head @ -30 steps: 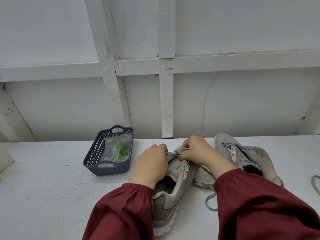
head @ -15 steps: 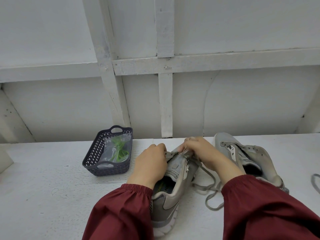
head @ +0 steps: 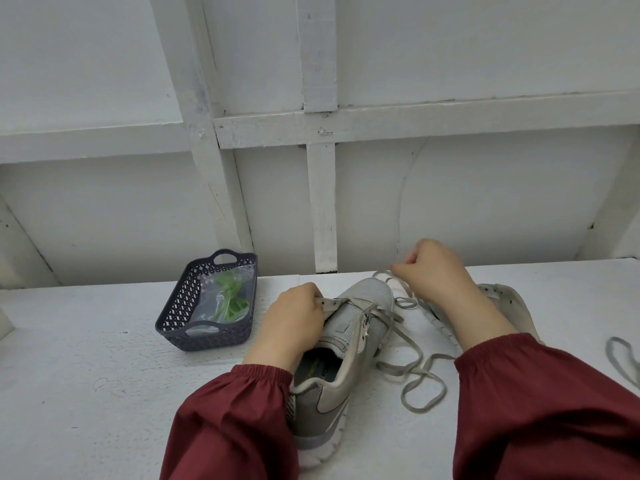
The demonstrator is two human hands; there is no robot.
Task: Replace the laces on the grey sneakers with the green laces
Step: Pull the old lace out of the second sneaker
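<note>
Altogether two sneakers (head: 367, 299) (head: 509, 299), one basket (head: 180, 306).

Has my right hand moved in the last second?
Yes: the right hand pulled the grey lace up and rightward, away from the wall post.

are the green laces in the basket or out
In. The green laces lie inside a clear plastic bag that sits in the dark basket.

White bench (head: 86, 375); grey sneaker (head: 349, 327), second sneaker (head: 509, 299), basket (head: 183, 299), loose lace (head: 398, 368)
</note>
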